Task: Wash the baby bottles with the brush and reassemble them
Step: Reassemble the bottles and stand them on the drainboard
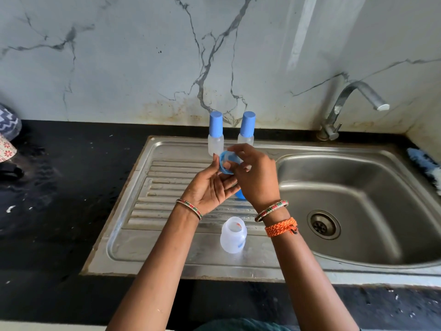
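Above the drainboard both my hands hold a blue screw ring (226, 163). My left hand (210, 185) pinches its left rim, palm up. My right hand (255, 173) grips its right side from above; whether a teat sits in the ring I cannot tell. A blue cap (239, 194) shows partly under my right hand. An open, capless clear bottle (233, 235) stands on the drainboard below my wrists. Two capped bottles, one on the left (216, 137) and one on the right (246, 132), stand at the back of the sink unit.
The steel sink unit has a ribbed drainboard (167, 187) on the left and a basin (358, 199) with a drain on the right. A tap (353, 101) rises behind the basin. A blue-white brush (424, 166) lies at the right edge. Patterned items (7, 134) sit far left on the black counter.
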